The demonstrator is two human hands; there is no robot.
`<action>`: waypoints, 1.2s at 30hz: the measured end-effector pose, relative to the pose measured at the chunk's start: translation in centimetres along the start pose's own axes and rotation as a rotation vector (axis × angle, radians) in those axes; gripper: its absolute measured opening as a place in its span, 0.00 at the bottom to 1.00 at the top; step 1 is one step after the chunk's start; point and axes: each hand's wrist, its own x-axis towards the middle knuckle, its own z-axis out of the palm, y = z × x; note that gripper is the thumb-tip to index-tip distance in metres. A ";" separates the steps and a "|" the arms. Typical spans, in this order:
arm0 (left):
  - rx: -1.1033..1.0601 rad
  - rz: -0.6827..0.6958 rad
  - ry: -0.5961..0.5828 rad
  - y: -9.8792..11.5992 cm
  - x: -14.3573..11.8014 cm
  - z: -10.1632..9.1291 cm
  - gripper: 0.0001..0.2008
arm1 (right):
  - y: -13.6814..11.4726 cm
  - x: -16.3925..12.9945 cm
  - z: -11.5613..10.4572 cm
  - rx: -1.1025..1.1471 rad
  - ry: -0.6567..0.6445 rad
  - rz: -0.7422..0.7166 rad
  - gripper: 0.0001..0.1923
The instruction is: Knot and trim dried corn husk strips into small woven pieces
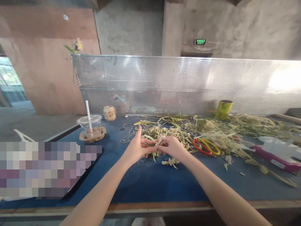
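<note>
Centrally, blue table across the lower frame, heap of dried leaf strips right of centre, left hand and right hand meeting mid-frame, both pinching one pale leaf strip, red-and-yellow scissors just right of them.

Two cups, one scissors, one small jar, two hands.

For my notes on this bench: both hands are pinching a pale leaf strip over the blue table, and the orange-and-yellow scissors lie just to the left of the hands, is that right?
Not quite: the scissors lie to the right of the hands, beside the right hand, as the head view shows. The rest holds: the left hand and right hand pinch the pale leaf strip over the blue table.
</note>
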 end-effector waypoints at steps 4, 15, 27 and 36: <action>0.067 -0.026 -0.065 -0.4 0.0 0.0 0.55 | -0.1 -0.1 0.2 -0.037 -0.024 -0.046 0.08; -0.085 -0.127 -0.133 0.0 -0.6 0.8 0.54 | 0.8 0.8 0.4 0.244 0.065 0.020 0.11; -0.088 0.115 0.069 0.2 -0.2 1.1 0.56 | -0.8 0.1 -0.3 0.307 -0.027 -0.059 0.19; -0.257 0.186 0.047 -0.2 -0.1 1.5 0.47 | -0.8 -0.4 -0.3 0.300 -0.067 -0.101 0.23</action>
